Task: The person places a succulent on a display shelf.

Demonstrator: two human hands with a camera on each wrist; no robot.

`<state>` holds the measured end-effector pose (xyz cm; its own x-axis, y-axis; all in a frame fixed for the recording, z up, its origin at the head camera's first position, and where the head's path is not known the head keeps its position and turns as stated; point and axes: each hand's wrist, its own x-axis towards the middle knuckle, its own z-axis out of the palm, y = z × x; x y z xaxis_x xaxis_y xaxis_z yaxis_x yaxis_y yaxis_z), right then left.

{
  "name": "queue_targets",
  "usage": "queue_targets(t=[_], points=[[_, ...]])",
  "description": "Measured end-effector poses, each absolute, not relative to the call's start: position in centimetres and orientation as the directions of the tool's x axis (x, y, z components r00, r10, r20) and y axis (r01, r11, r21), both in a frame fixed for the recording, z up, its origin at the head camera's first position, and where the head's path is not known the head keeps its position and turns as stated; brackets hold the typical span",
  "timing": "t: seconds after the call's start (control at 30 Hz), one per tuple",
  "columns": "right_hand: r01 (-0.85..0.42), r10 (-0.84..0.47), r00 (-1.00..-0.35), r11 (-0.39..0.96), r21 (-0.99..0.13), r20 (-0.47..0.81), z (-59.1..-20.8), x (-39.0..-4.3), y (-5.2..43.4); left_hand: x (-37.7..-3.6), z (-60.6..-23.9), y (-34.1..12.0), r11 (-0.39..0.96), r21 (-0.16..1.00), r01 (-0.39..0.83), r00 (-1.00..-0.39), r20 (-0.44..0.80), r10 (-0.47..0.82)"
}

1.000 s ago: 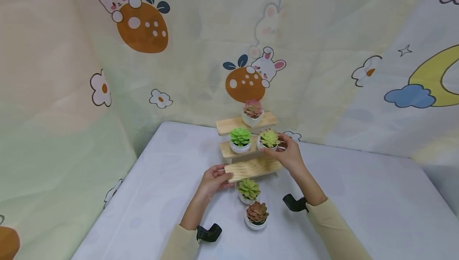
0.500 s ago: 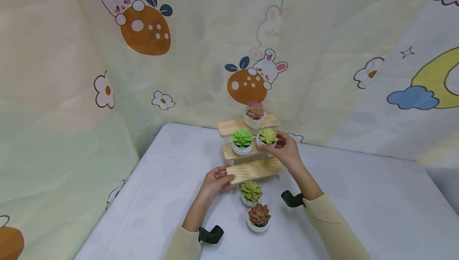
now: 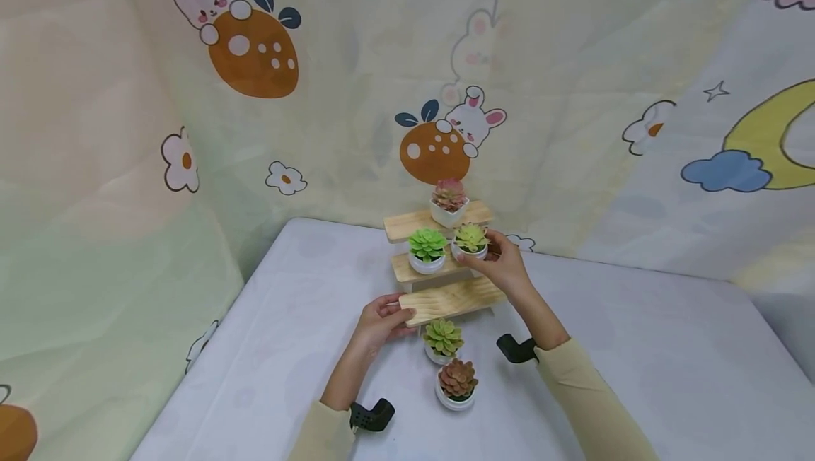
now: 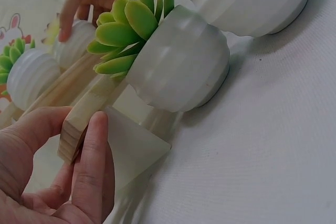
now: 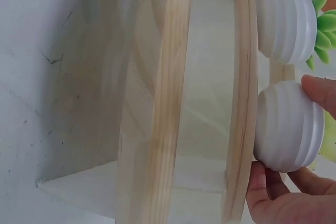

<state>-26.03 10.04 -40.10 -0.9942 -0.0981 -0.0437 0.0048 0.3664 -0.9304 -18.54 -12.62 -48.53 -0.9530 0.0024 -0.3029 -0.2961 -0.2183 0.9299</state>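
Note:
A three-tier wooden display stand [image 3: 455,298] stands on the table. My left hand [image 3: 377,323] pinches the left end of its lowest board [image 4: 79,116] between thumb and fingers. My right hand [image 3: 504,266] grips the white ribbed pot of a yellow-green succulent [image 3: 471,240] at the right of the middle board. In the right wrist view this pot [image 5: 289,127] sits at the board's edge, thumb on one side and fingers on the other. Beside it on the same board is a bright green succulent [image 3: 427,249] in a white pot. A pink succulent [image 3: 449,199] occupies the top board.
In front of the stand, a green potted succulent [image 3: 442,339] and a brown one [image 3: 456,382] stand on the white-covered table [image 3: 255,369]. A cloth backdrop [image 3: 344,79] printed with rabbits and flowers hangs behind the table.
My right hand has shifted the yellow-green succulent slightly left and back along the middle board, closer to the bright green one. The left hand keeps its hold on the lowest board.

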Motion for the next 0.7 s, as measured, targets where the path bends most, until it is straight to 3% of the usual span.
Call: queue_targets(t=[0.43, 0.7], points=[[-0.046, -0.122, -0.993, 0.379, -0.924, 0.000, -40.2, -26.0, 9.9, -18.6, -48.7, -12.9, -0.223, 0.931, -0.289, -0.955, -0.295, 0.006], [-0.023, -0.137, -0.990, 0.319, -0.947, -0.022, -40.3, -25.2, 10.9, -18.6, -48.6, -12.8, -0.218, 0.931, -0.292, -0.955, -0.297, 0.009]])
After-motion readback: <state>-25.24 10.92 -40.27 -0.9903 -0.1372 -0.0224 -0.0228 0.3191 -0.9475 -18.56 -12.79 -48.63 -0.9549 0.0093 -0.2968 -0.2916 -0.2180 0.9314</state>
